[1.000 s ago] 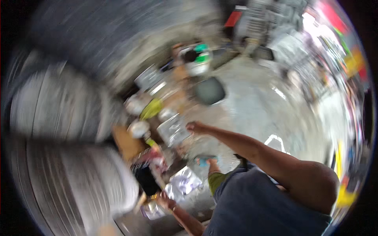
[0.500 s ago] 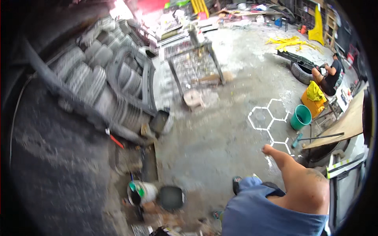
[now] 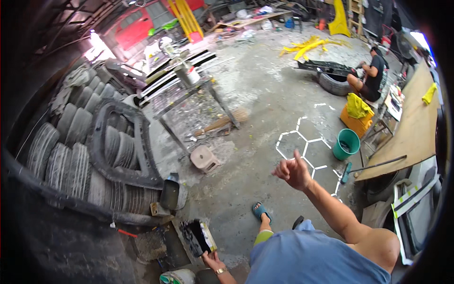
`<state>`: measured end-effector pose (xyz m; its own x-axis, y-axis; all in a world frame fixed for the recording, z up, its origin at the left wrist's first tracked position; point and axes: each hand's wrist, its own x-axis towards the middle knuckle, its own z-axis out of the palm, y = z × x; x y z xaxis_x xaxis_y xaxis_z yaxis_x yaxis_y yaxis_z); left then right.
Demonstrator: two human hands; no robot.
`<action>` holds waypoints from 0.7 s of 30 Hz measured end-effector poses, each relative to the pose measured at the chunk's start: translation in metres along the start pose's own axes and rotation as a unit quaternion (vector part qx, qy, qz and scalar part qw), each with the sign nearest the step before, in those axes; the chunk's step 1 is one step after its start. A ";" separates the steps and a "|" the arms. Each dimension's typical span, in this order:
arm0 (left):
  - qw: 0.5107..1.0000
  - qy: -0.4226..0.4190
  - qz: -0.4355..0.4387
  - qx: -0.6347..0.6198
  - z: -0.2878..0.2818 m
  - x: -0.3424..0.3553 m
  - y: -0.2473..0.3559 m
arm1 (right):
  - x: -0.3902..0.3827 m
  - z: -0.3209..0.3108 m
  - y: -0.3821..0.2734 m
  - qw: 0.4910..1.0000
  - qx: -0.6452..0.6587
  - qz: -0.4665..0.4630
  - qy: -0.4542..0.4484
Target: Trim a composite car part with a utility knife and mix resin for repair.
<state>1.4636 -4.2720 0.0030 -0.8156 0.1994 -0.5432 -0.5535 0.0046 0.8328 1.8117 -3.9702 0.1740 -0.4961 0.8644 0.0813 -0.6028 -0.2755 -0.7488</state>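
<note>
In my left hand [image 3: 215,261], low in the view with a watch on its wrist, is the edge of a cut-open container [image 3: 206,236], black and smeared with white inside, with a white and yellow side. The fingers close around its near rim. My right hand [image 3: 293,173] is raised in front of me over the floor, thumb stretched out and fingers partly curled and apart, holding nothing. White hexagon lines [image 3: 307,142] on the floor lie behind and below it. My sandalled foot [image 3: 261,211] stands between the two hands.
Stacked tyres [image 3: 71,165] and a dark door frame [image 3: 106,142] line the left. A stool [image 3: 204,158] stands by a metal frame table [image 3: 220,97]. At right are a green bucket [image 3: 346,144], a board [image 3: 402,128] and a seated person [image 3: 376,75] beside a tyre.
My view has shifted. My right hand has come up and forward, its fingers now visible. My left hand has come into view with the cut-open container.
</note>
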 end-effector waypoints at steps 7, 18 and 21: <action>0.972 -0.196 0.035 0.122 0.207 0.099 -0.010 | 0.094 0.156 -0.197 0.862 0.091 -0.348 -0.356; 0.923 -0.321 -0.071 0.201 0.569 0.084 -0.055 | 0.216 0.010 -0.291 0.906 0.004 -0.316 -0.280; 0.923 -0.325 -0.077 0.193 0.667 0.064 -0.079 | 0.273 -0.044 -0.327 0.900 0.007 -0.337 -0.277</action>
<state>1.5680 -3.6064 -0.0266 -0.3892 0.7126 -0.5837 -0.4507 0.4053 0.7953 1.9008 -3.6258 0.4125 -0.2475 0.4955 0.8326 -0.8893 0.2250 -0.3983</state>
